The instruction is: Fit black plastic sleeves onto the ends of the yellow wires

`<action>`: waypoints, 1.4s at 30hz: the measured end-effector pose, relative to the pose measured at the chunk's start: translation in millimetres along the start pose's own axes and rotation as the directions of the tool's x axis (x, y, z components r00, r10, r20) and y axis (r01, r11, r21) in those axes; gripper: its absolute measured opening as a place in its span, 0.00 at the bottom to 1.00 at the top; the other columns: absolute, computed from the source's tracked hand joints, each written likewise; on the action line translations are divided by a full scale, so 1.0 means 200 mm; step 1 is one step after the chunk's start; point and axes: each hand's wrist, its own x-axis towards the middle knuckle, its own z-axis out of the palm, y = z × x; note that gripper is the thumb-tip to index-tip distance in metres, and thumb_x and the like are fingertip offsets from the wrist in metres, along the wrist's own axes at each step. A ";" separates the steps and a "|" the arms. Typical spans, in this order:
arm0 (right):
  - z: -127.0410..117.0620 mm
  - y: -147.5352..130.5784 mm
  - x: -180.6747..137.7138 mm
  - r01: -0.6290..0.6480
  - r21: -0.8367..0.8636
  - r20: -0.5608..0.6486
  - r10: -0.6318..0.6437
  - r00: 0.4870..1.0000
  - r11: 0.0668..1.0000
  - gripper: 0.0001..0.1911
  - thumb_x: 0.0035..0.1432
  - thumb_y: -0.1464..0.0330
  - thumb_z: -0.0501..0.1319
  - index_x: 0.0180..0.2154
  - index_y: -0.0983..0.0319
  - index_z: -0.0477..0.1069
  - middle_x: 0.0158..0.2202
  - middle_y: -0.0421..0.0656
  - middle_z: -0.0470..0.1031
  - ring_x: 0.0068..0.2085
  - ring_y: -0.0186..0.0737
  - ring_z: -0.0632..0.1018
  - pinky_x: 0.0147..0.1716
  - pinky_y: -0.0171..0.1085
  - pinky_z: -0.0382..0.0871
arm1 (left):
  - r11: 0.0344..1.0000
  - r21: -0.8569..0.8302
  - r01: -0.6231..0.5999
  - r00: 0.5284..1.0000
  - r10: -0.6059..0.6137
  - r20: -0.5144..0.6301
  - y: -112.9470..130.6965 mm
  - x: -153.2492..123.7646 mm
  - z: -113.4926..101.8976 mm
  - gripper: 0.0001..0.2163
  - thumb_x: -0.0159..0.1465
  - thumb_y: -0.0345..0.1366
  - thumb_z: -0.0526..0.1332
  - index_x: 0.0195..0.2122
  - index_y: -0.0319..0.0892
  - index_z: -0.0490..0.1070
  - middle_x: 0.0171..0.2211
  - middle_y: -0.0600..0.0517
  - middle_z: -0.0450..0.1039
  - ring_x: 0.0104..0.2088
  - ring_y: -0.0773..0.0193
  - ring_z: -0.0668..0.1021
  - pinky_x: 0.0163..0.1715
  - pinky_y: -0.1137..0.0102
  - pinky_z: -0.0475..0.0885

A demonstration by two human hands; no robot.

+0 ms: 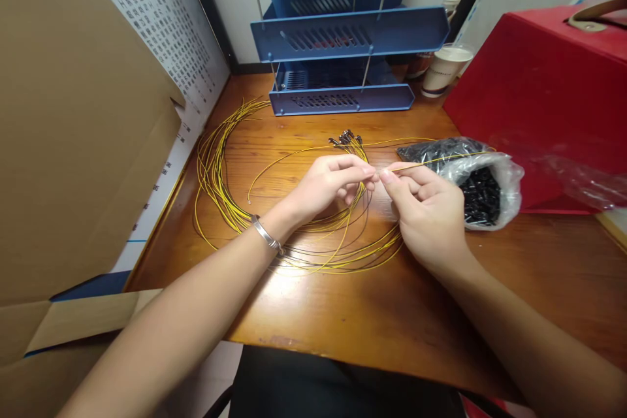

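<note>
Over the middle of the table, my left hand (336,179) is closed in a pinch; whatever sits between its thumb and finger is too small to make out. Its fingertips almost meet those of my right hand (431,209), which pinches a thin yellow wire (441,158) close to its end. That wire runs off to the right, over a plastic bag. Beneath and left of my hands lies a loose coil of yellow and black wires (211,173). Several small dark connectors (347,137) cluster just beyond my left hand.
The clear plastic bag (512,186), full of small black parts, stands open at the right. Behind it are a red box (533,91) and a paper cup (443,72). A blue tiered tray (343,101) stands at the back. Cardboard (83,144) rises along the left.
</note>
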 end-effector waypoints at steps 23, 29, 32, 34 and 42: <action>0.00 -0.02 -0.01 -0.113 0.079 0.025 0.111 0.994 0.991 0.11 0.55 0.61 0.68 0.34 0.62 0.73 0.17 0.31 0.58 0.18 0.27 0.55 0.17 0.33 0.44 | 0.291 0.772 -0.564 0.628 0.759 0.172 -0.01 -0.02 -0.04 0.05 0.67 0.33 0.62 0.40 0.40 0.78 0.40 0.47 0.81 0.40 0.64 0.80 0.42 0.70 0.75; 0.00 0.01 0.00 -0.123 0.140 0.018 0.122 0.992 0.982 0.12 0.54 0.61 0.69 0.35 0.62 0.73 0.17 0.31 0.60 0.18 0.27 0.57 0.17 0.33 0.46 | 0.304 0.751 -0.586 0.635 0.748 0.192 -0.01 -0.02 -0.05 0.04 0.66 0.31 0.62 0.39 0.39 0.77 0.39 0.47 0.80 0.36 0.67 0.79 0.36 0.72 0.74; 0.00 0.01 0.01 -0.117 0.155 0.013 0.116 0.993 0.981 0.12 0.54 0.61 0.69 0.34 0.62 0.73 0.18 0.31 0.60 0.18 0.27 0.57 0.17 0.33 0.46 | 0.300 0.738 -0.604 0.621 0.758 0.201 -0.01 -0.02 -0.05 0.04 0.66 0.30 0.63 0.39 0.39 0.77 0.38 0.47 0.80 0.35 0.68 0.79 0.35 0.73 0.73; 0.00 0.01 0.01 -0.114 0.149 0.013 0.114 0.993 0.982 0.12 0.54 0.61 0.69 0.34 0.62 0.73 0.18 0.31 0.60 0.18 0.27 0.57 0.16 0.33 0.46 | 0.294 0.736 -0.610 0.613 0.763 0.204 -0.01 -0.02 -0.05 0.04 0.66 0.30 0.63 0.39 0.39 0.78 0.38 0.47 0.81 0.37 0.67 0.80 0.37 0.73 0.74; 0.00 0.00 0.00 -0.120 0.150 0.013 0.119 0.993 0.981 0.11 0.54 0.62 0.69 0.34 0.62 0.73 0.19 0.32 0.61 0.18 0.27 0.58 0.16 0.33 0.47 | 0.294 0.747 -0.597 0.630 0.748 0.209 -0.01 -0.02 -0.05 0.05 0.65 0.30 0.63 0.39 0.39 0.78 0.39 0.47 0.81 0.35 0.67 0.79 0.34 0.73 0.74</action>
